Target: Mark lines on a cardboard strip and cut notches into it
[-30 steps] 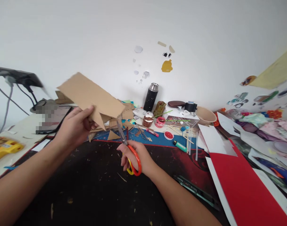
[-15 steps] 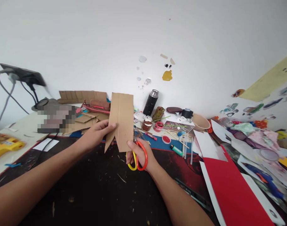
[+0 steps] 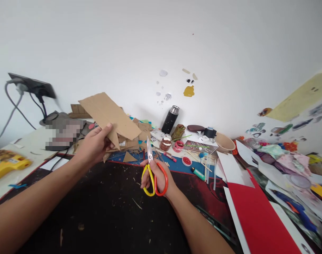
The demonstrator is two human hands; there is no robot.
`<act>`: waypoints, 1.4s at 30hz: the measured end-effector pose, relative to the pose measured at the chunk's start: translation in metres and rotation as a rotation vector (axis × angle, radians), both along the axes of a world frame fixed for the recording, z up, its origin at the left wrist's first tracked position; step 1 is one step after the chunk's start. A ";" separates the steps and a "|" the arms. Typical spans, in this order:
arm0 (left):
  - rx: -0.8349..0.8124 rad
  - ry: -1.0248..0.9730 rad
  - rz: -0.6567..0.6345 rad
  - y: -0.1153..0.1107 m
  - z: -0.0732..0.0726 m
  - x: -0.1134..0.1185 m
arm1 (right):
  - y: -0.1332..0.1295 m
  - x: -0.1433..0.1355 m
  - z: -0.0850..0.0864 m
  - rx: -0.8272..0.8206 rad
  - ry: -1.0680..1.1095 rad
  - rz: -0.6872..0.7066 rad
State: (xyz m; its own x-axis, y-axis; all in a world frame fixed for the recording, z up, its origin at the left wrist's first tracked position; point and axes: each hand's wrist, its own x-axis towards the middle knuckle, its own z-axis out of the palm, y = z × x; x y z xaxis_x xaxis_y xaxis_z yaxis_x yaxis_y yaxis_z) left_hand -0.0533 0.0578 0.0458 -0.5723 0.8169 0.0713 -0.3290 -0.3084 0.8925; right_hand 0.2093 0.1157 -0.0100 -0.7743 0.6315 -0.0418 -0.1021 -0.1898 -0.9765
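Note:
A brown piece of cardboard (image 3: 111,114) is pinched in my left hand (image 3: 97,143), thumb on its front face. It is raised and tilted, with a notch cut into its lower edge by a pointed flap. My right hand (image 3: 161,176) is closed around the scissors (image 3: 150,158), which have one yellow and one red handle. Their blades point up, nearly together, and stand apart from the cardboard. Behind and below the cardboard lie scraps, among them a small cardboard triangle (image 3: 129,157) on the blue mat (image 3: 147,160).
Paint jars (image 3: 165,143), a black thermos (image 3: 170,120) and a teal lighter (image 3: 198,173) stand or lie at the back. Red card (image 3: 266,218) and a blue glue gun (image 3: 295,208) are on the right. At left lies a yellow tool (image 3: 12,165).
My left hand has moved left with the cardboard and tilted it, away from the scissors. The blades are now in full view, with my right hand in nearly the same place.

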 end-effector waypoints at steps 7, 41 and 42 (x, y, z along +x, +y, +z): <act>0.066 0.048 0.134 -0.002 0.009 -0.002 | -0.008 0.000 0.002 -0.019 0.019 0.134; -0.065 0.433 0.156 -0.024 0.016 0.035 | -0.025 0.002 0.014 0.189 -0.129 0.047; -0.064 0.436 0.156 -0.025 0.017 0.036 | -0.024 0.002 0.014 0.193 -0.129 0.048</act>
State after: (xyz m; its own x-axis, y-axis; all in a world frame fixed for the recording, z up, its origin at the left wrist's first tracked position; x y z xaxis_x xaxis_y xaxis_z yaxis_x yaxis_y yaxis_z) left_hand -0.0177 0.0331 0.0626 -0.6165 0.7342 0.2843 0.1266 -0.2640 0.9562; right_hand 0.2112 0.0913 0.0036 -0.7994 0.6002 -0.0246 0.0309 0.0003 -0.9995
